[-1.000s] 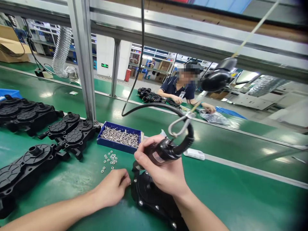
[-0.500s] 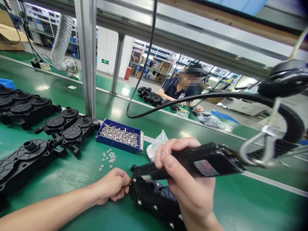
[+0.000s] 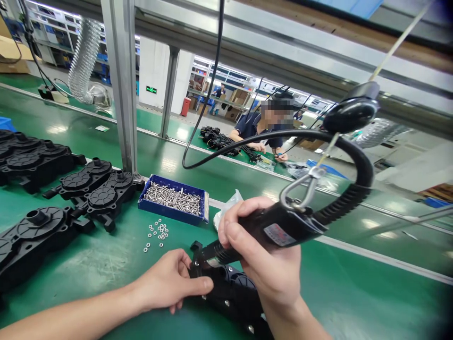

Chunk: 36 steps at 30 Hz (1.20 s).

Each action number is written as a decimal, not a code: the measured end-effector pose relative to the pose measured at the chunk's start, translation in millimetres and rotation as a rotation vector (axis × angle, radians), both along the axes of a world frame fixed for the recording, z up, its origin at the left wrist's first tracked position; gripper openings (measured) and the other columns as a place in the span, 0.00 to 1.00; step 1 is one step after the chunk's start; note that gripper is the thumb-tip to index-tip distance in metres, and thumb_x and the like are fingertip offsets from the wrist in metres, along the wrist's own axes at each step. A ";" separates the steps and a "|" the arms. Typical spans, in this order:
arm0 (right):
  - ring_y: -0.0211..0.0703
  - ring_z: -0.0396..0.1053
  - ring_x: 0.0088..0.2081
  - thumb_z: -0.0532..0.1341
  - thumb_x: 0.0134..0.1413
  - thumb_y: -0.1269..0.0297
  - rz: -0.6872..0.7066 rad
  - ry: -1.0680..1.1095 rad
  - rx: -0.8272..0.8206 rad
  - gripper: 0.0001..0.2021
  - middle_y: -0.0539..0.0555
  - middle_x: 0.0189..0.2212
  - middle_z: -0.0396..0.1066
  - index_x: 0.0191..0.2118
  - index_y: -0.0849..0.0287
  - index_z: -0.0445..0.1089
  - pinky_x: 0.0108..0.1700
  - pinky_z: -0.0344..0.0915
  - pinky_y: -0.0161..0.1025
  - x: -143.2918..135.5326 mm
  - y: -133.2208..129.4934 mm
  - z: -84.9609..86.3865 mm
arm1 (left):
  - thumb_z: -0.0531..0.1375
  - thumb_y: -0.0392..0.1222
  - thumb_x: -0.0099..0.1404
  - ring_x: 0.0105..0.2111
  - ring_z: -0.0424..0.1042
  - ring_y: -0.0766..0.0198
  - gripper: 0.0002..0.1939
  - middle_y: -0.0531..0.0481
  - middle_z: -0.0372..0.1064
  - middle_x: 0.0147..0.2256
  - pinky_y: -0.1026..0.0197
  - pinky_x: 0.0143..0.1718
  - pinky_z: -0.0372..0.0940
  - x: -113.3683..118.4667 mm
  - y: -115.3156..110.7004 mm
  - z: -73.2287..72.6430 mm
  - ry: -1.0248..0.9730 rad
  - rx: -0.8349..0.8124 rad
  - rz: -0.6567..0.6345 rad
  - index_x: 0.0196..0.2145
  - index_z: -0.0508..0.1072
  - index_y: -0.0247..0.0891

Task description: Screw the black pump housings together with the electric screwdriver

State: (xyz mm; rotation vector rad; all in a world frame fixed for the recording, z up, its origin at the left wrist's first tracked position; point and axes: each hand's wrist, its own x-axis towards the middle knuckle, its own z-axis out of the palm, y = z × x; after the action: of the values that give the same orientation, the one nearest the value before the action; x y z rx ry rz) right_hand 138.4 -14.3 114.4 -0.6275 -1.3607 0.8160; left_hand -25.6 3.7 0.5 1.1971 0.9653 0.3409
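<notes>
My right hand (image 3: 271, 264) is wrapped round a black electric screwdriver (image 3: 255, 231), tilted with its front end down at the far left end of a black plastic housing (image 3: 237, 293). The bit's tip is hidden. Several silvery screw heads dot the housing's rim. My left hand (image 3: 173, 281) grips that same end, thumb laid over the top and fingers at the side, some out of sight. Small loose nuts (image 3: 161, 230) lie on the green bench beyond my left hand. Behind them stands a blue tray (image 3: 170, 215) full of screws.
Several black housings (image 3: 106, 193) line the left side. A metal post (image 3: 122, 94) rises behind the tray. From the screwdriver's rear, a cable (image 3: 364, 174) and a hanging clip (image 3: 300, 189) lead upward. A plastic bag (image 3: 230, 205) lies behind my right hand. Across the bench sits a co-worker (image 3: 255, 130).
My left thumb has moved out across the housing, where the fingers were pinched at its end before. The screwdriver's rear has swung left and up, its cable and clip following.
</notes>
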 end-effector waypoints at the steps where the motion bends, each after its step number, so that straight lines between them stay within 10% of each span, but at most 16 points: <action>1: 0.38 0.70 0.29 0.69 0.64 0.70 0.003 -0.001 -0.007 0.09 0.47 0.31 0.72 0.45 0.51 0.70 0.31 0.70 0.39 -0.7 0.0 -0.3 | 0.73 0.64 0.55 0.16 0.63 0.70 0.31 0.65 0.61 0.21 0.67 0.13 0.55 3.1 -0.8 -1.1 0.034 0.033 0.016 0.37 0.60 0.42; 23: 0.43 0.77 0.37 0.69 0.66 0.68 0.075 -0.117 -0.045 0.07 0.49 0.33 0.74 0.45 0.51 0.72 0.38 0.74 0.40 -1.6 -1.1 -0.9 | 0.71 0.59 0.60 0.27 0.54 0.69 0.26 0.62 0.54 0.27 0.60 0.29 0.48 6.8 -0.8 -12.5 0.013 0.257 0.056 0.33 0.61 0.41; 36: 0.31 0.66 0.21 0.67 0.61 0.75 0.086 0.073 -0.105 0.09 0.45 0.28 0.67 0.36 0.56 0.69 0.23 0.65 0.29 -10.9 2.5 -5.7 | 0.71 0.56 0.60 0.27 0.54 0.68 0.24 0.62 0.55 0.27 0.61 0.28 0.50 8.7 -8.0 4.4 0.039 0.260 0.066 0.35 0.62 0.41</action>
State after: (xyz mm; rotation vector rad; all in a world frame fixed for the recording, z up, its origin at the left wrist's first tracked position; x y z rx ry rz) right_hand 127.5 -11.8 108.7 -0.6180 -1.2913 0.9759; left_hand -16.9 -4.3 5.0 1.4137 1.0178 0.5097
